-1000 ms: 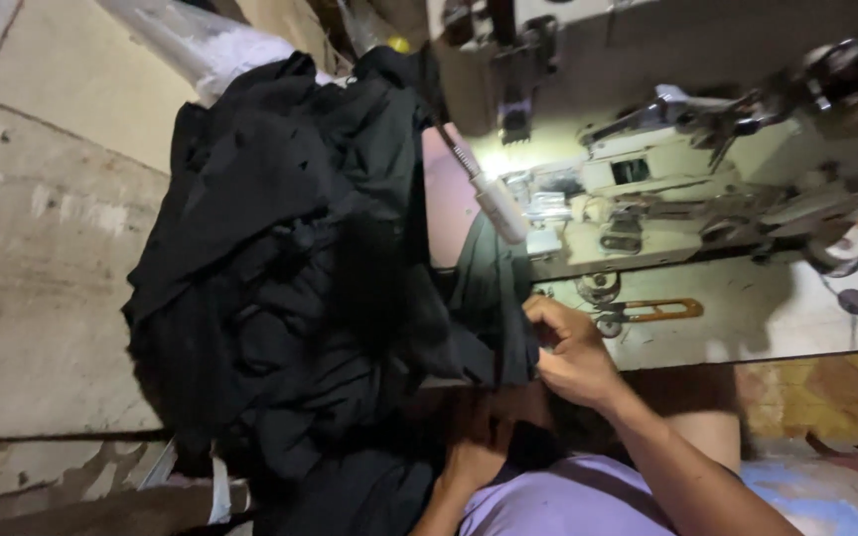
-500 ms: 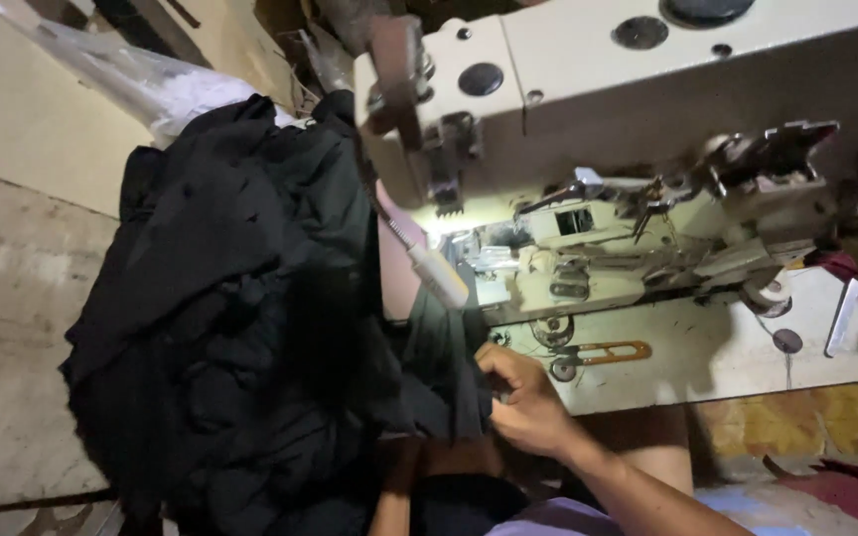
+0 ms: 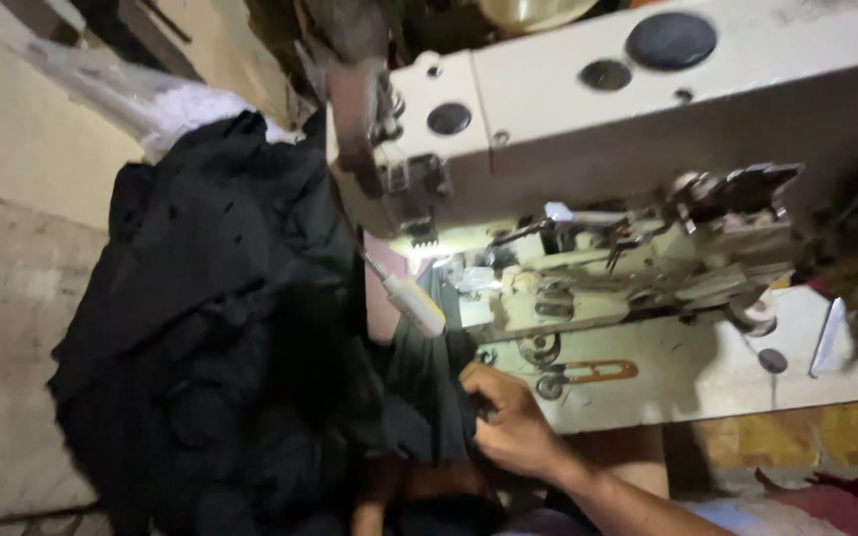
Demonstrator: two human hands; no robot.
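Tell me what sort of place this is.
Probably a garment sewing workshop: a cream industrial sewing machine fills the bench, a heap of black cloth lies beside it, and the right hand grips the cloth's edge.

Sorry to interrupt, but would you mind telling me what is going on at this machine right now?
A person sits at a cream sewing machine and works on dark cloth. The right hand pinches the edge of the cloth just in front of the machine's bed, beside a yellow thread snipper. The left hand is mostly hidden beneath the fabric. A big heap of black garments lies on the table to the left of the machine.
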